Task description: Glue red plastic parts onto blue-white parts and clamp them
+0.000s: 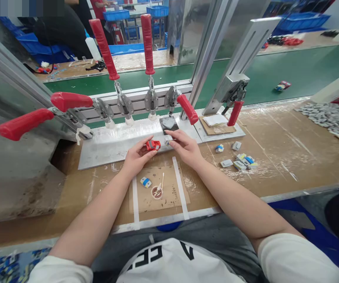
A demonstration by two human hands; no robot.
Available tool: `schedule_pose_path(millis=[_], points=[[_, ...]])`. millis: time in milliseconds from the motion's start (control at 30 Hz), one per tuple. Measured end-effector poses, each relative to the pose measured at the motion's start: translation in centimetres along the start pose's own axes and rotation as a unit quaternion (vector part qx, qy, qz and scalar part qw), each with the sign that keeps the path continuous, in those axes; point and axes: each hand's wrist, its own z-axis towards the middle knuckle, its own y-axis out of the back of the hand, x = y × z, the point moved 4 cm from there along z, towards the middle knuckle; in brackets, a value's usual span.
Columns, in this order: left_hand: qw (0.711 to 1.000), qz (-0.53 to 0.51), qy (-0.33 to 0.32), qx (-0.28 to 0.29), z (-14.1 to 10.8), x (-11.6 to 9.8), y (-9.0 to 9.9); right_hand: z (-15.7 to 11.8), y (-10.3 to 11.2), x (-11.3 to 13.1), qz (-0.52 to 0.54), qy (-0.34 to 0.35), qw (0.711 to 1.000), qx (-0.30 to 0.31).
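Note:
Between the thumb and fingers of my left hand (136, 159) is a small red toy vehicle body (153, 145) with grey parts. Close to its right, my right hand (187, 147) pinches a small grey-white piece (167, 139), partly covered by the fingers. Both hands are above the front of a metal plate (104, 151). Below them, on a cardboard sheet, lie a grey piece with a blue band (146, 182) and a small cup of reddish-brown liquid (156, 192) with a cotton swab (162, 181) in it. A dark block (169, 124) sits behind my right fingers.
Toggle clamps with red handles (148, 45) line a metal rail behind the plate. Several grey pieces (241, 162) lie to the right. Farther right is a pile of grey parts (325, 114). A green conveyor belt (305, 63) runs behind, carrying a small colourful piece (283, 86).

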Motion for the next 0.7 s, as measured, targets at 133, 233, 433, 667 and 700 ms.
schedule_pose_path(millis=[133, 233, 433, 667, 700], points=[[1.000, 0.019, -0.008, 0.015, 0.1, 0.4, -0.1, -0.4, -0.5, 1.2, -0.108, 0.103, 0.988, 0.030], [0.998, 0.056, -0.019, 0.019, 0.2, 0.4, -0.1, -0.4, -0.6, 1.2, -0.148, 0.127, 0.980, 0.039], [0.981, 0.176, -0.074, 0.015, 0.1, -0.1, 0.2, -0.2, -0.5, 0.9, -0.177, 0.173, 0.966, 0.077], [0.961, 0.256, -0.098, 0.031, 0.0, 0.2, 0.4, -0.1, -0.7, -0.3, -0.179, 0.163, 0.965, 0.098], [0.960, 0.260, -0.102, 0.028, 0.0, 0.2, 0.4, -0.1, -0.8, -0.6, -0.182, 0.156, 0.966, 0.095]])
